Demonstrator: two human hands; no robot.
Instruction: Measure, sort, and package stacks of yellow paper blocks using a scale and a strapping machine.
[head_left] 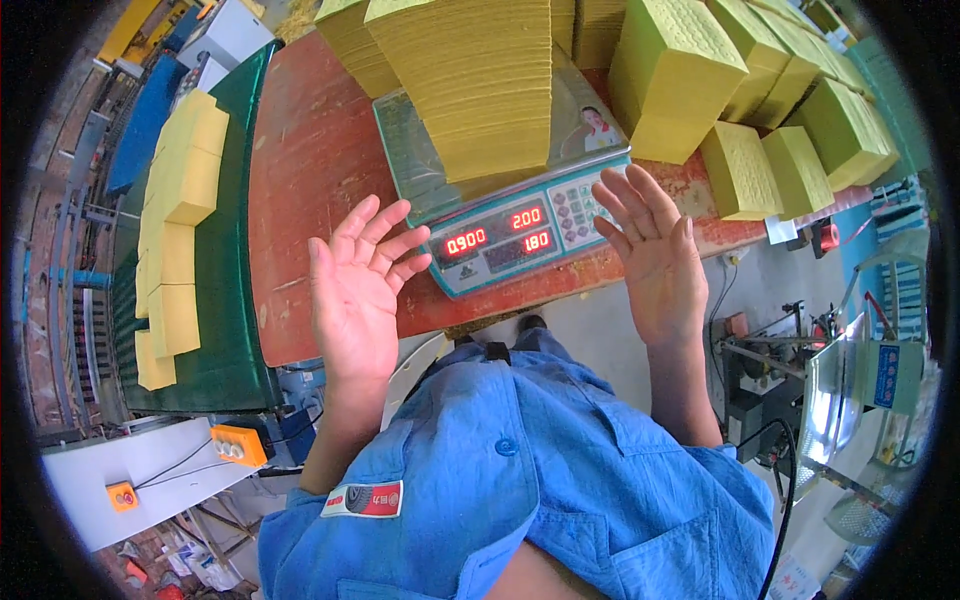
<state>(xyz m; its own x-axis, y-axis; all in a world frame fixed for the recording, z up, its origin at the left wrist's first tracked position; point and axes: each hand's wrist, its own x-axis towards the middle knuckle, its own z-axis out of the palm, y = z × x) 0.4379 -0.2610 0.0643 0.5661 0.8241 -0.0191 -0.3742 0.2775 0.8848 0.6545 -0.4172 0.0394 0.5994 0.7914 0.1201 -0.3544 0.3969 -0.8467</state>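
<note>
A tall stack of yellow paper sheets [470, 85] stands on the pan of a teal digital scale [530, 235], whose red display is lit. My left hand [365, 290], palm up with fingers spread, is in front of the scale's left corner and holds nothing. On the other side, my right hand [655, 260] is raised near the keypad [575, 213], fingers apart and likewise without anything in it. Both hands are apart from the stack.
The scale rests on a worn red table [310, 200]. More yellow paper blocks [675, 75] crowd its right side. At left, a dark green conveyor belt [225, 330] carries a row of yellow blocks [175, 240]. An orange switch box [238, 445] sits lower left, machinery [770, 370] lower right.
</note>
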